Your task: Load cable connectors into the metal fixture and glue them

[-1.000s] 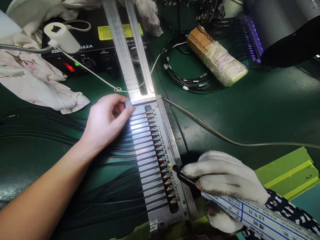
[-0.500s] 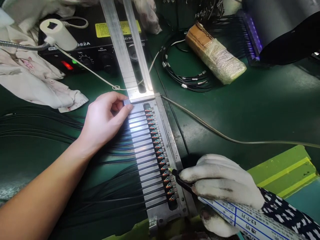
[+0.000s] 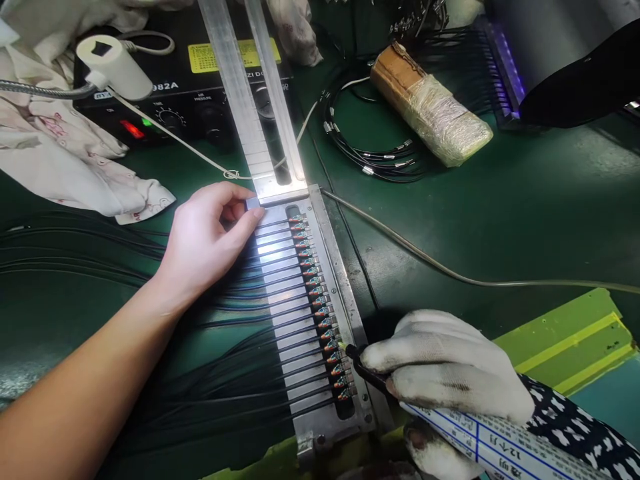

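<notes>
My left hand (image 3: 207, 233) is bare and pinches the upper left corner of a metal fixture (image 3: 285, 320) between thumb and fingers. Black cables (image 3: 280, 298) lie across the fixture in a row, their stripped ends with small orange and green wires and metal connectors (image 3: 323, 311) over a dark slot. My right hand (image 3: 450, 367), in a stained white glove, is closed around a glue syringe (image 3: 500, 437) with a printed white and blue label. Its black front end (image 3: 367, 370) and pale tip point at the lower part of the connector row. Whether the tip touches a connector, I cannot tell.
Behind the fixture stands a black dispenser controller (image 3: 200, 110) with dials, partly covered by an upright clear plate (image 3: 233, 100). Coiled black cables (image 3: 367, 171), a wrapped block (image 3: 433, 107) and a purple-lit device (image 3: 505, 73) are at the back. A hose (image 3: 425, 257) crosses the table.
My right hand and the glue syringe have shifted slightly down along the connector row. My left hand stays on the fixture's corner. The whole view has drifted a little.
</notes>
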A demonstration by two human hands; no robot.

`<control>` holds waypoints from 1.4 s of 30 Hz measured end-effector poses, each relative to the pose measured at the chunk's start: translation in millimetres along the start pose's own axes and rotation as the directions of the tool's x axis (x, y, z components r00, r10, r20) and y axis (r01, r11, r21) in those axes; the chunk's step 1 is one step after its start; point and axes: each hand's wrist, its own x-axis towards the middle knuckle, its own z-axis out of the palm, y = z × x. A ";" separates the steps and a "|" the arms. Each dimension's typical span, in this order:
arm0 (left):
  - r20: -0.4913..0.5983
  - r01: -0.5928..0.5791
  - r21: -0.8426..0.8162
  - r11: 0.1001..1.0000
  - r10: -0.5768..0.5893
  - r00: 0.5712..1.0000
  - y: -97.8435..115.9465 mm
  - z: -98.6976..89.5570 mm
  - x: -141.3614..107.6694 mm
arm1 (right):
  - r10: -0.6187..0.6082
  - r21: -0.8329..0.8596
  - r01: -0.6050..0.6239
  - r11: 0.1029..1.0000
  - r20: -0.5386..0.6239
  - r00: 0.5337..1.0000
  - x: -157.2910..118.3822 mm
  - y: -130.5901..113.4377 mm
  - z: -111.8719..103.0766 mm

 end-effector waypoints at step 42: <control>-0.008 0.002 0.021 1.000 -0.002 1.000 -1.4 1.2 0.2 | -0.030 -0.007 0.029 1.000 -0.028 0.999 3.4 5.3 -0.4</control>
